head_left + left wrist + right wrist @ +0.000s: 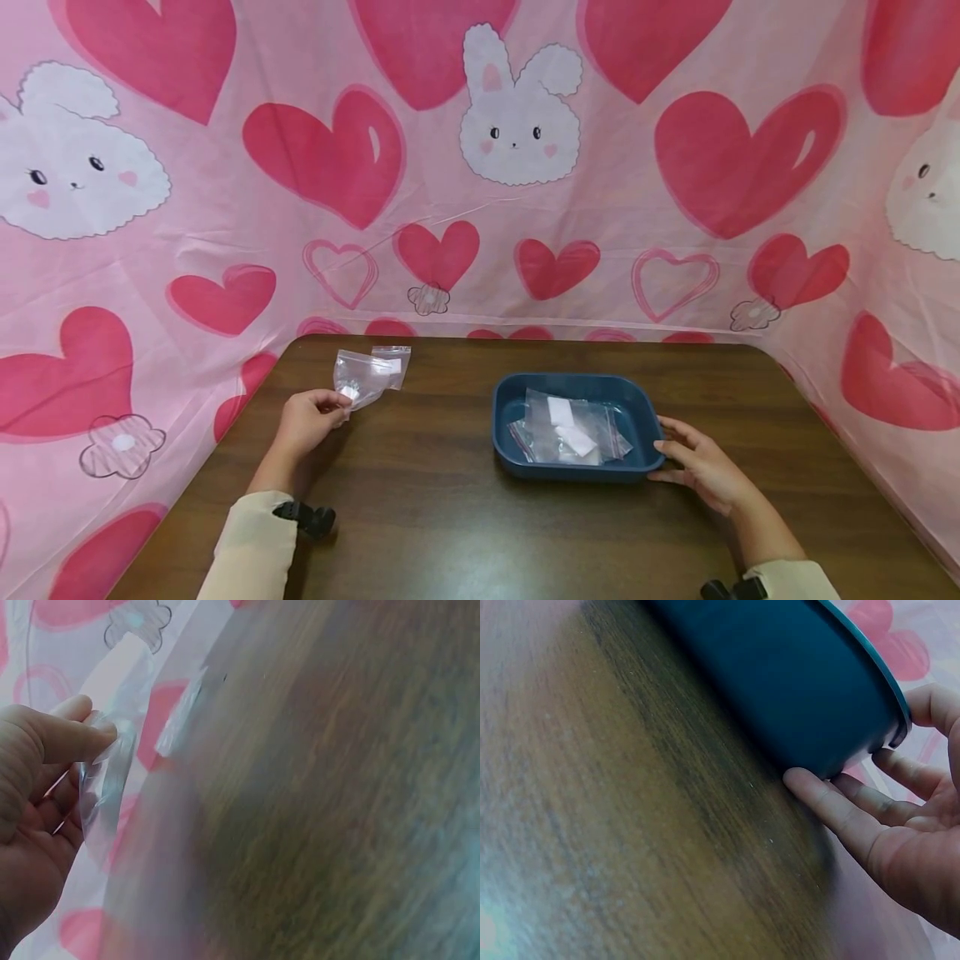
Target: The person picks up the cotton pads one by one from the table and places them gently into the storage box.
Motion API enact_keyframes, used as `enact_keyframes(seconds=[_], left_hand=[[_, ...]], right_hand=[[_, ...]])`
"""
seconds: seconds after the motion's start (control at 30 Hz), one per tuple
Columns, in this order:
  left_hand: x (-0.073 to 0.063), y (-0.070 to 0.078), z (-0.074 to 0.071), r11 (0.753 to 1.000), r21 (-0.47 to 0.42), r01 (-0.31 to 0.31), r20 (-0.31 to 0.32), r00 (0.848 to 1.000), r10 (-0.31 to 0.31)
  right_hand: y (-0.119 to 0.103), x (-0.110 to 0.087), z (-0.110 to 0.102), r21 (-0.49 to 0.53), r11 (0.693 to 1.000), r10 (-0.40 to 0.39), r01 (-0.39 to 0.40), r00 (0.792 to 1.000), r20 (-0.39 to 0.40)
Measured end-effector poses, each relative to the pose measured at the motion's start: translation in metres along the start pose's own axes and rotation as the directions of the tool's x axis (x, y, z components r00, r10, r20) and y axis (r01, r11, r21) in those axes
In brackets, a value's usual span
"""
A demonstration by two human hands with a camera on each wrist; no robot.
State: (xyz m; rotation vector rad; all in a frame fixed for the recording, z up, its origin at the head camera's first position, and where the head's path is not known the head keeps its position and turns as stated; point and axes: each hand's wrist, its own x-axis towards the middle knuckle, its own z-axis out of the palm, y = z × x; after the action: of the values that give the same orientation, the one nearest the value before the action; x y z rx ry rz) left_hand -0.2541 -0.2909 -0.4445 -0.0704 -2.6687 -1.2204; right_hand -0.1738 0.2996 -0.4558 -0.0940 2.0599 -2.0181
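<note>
My left hand (309, 423) pinches a small clear zip bag (112, 780) between thumb and fingers, at the left of the table. That bag has a white piece inside and overlaps a second clear zip bag (401, 363) lying behind it. On the right, a dark blue rectangular bin (577, 473) stands on the table. Several clear zip bags (536, 410) with white pieces lie inside it. My right hand (703, 468) touches the bin's right end with spread fingers; in the right wrist view these fingertips (799, 778) rest against its outer side, low down.
The brown wooden table (420, 517) reaches back to a pink cloth backdrop (517, 208) with hearts and rabbits, which also hangs along both sides. Dark wrist straps (306, 518) sit over the cream sleeves (251, 546).
</note>
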Motion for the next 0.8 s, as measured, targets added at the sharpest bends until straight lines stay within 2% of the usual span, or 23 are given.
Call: enact_keyframes(seconds=[0.3,0.6,0.8], left_hand=[[0.0,0.017,0.006,1.0,-0.02,-0.012,0.04,0.999,0.013],[-0.001,0.032,0.015,0.996,-0.033,-0.085,0.052,0.995,0.086],[-0.002,0.042,0.02,0.995,-0.067,-0.077,0.086,0.993,0.083]], right_hand=[[-0.001,0.0,-0.001,-0.005,1.0,0.003,-0.003,1.0,0.014],[0.0,-0.001,-0.001,-0.006,1.0,-0.01,0.01,1.0,0.022],[0.0,-0.001,0.0,-0.015,1.0,0.007,-0.007,1.0,0.008]])
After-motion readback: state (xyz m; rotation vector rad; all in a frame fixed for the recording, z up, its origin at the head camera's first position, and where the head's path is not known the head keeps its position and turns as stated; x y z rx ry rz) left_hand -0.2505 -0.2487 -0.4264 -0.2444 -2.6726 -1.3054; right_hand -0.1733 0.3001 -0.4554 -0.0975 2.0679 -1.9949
